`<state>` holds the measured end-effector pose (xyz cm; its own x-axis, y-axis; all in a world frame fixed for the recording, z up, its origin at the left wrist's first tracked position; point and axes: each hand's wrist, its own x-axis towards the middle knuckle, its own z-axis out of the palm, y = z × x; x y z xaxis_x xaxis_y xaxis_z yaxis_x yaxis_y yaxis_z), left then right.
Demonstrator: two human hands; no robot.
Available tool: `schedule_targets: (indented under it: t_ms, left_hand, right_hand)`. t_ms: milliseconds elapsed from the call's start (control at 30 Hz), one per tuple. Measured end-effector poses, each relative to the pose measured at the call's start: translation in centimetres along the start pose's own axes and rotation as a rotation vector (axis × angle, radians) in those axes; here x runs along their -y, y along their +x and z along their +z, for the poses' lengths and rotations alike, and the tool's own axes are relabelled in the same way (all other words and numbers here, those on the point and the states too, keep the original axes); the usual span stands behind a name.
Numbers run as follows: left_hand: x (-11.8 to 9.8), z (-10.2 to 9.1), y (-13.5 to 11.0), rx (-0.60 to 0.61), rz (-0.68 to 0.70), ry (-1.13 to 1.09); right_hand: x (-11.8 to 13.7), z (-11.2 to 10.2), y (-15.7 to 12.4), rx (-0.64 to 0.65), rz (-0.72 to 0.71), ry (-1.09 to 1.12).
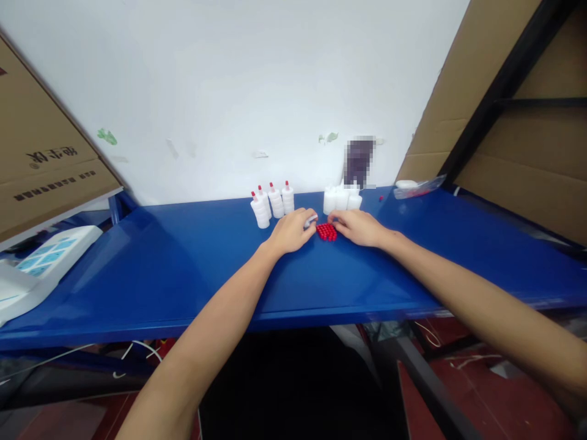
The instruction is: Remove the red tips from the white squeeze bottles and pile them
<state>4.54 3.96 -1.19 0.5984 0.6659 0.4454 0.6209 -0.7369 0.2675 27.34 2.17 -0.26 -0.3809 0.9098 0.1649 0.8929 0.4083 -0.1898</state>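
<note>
My left hand [293, 230] is closed around a small whitish nozzle [310, 221], which pokes out between thumb and fingers toward the right. Just right of it, a tight patch of small red caps [327, 232] lies on the blue table [192, 263]. At the patch's right edge, my right hand [360, 228] has its thumb and fingers drawn together; whatever may be between them is too small to make out. Behind my left hand stand several white squeeze bottles [261, 212] with red-tipped nozzles. White bottles [336, 200] without visible red tips stand behind my right hand.
Against the white wall [275, 91], a blurred dark patch [359, 160] shows above the right-hand bottles. A lone red cap [381, 198] and a clear plastic bag [419, 187] lie farther right. A white device with blue panels [46, 263] sits at far left. Cardboard flanks both sides.
</note>
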Motion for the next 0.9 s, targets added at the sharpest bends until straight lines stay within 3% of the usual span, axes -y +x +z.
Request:
schedule_targets:
  t_ms: [633, 700, 900]
  left_hand:
    - [-0.1, -0.1, -0.1, 0.002, -0.001, -0.016]
    - [-0.2, -0.1, -0.1, 0.001, -0.003, -0.028]
    - [-1.2, -0.5, -0.2, -0.023, 0.016, -0.076]
  right_hand:
    - [-0.3, 0.1, 0.1, -0.007, -0.010, 0.020]
    - [-0.4, 0.2, 0.1, -0.052, -0.026, 0.052]
    - [1.0, -0.6, -0.5, -0.382, -0.066, 0.266]
